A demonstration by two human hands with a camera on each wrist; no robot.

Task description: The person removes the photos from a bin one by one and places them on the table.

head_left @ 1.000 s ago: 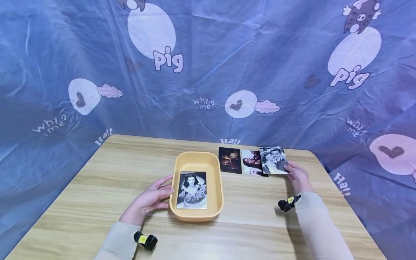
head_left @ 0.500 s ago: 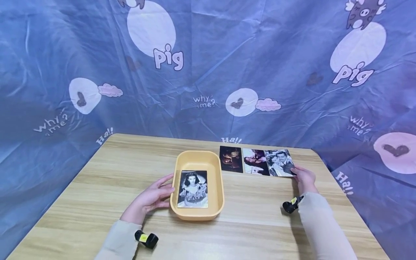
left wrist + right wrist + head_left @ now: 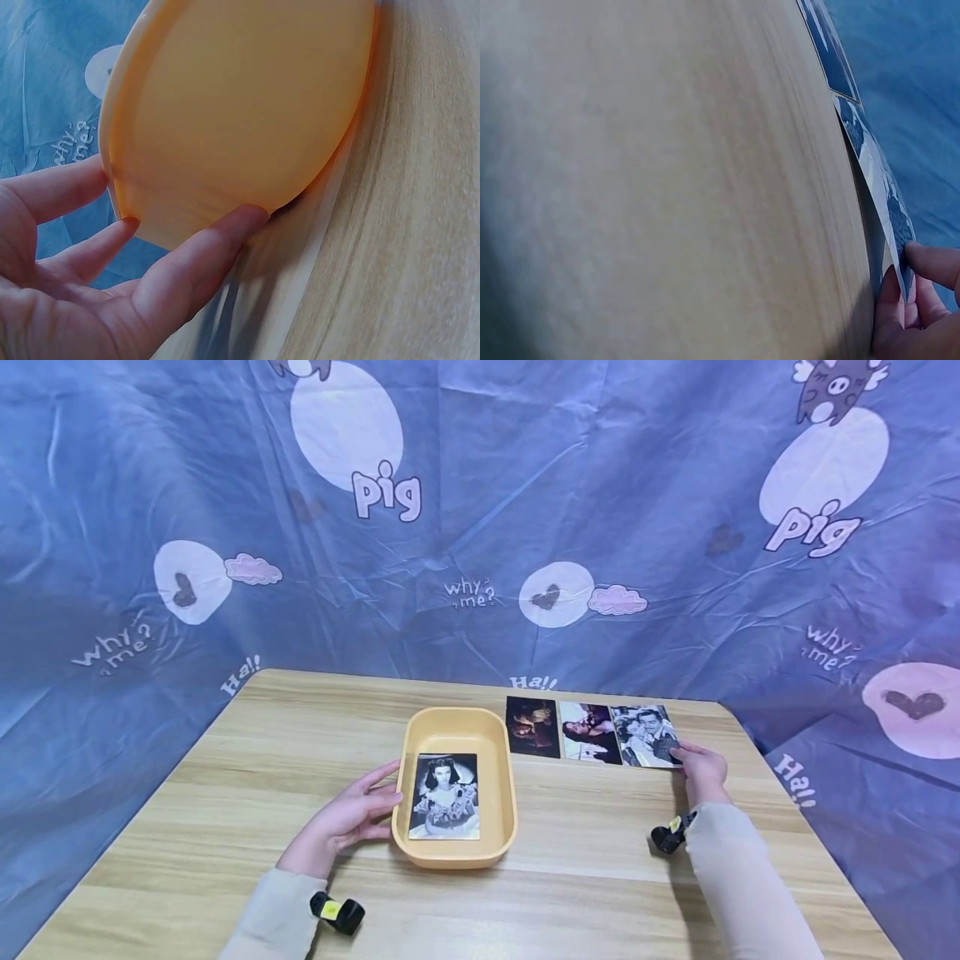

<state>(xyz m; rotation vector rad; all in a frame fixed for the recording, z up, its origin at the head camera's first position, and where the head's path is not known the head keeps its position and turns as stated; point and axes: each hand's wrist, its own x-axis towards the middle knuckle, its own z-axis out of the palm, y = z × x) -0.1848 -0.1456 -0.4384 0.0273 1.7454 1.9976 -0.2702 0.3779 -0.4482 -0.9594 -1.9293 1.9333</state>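
Observation:
My right hand pinches the lower right corner of a black-and-white photo card showing a couple. In the right wrist view, thumb and fingers hold the card's near corner, and its near edge is raised off the table. My left hand rests against the left side of a yellow plastic box, fingers spread and fairly straight on its outer wall and rim. Another black-and-white photo card, a portrait, lies inside the box. A dark photo card and a colour photo card lie left of the couple card, forming a row.
The wooden table extends to a blue printed curtain behind it. The row of cards lies near the table's back edge. Both wrists carry small black cameras.
The couple card has moved right and slightly down with my right hand, so it sits beside the colour card instead of overlapping it. My left hand and the box have stayed put.

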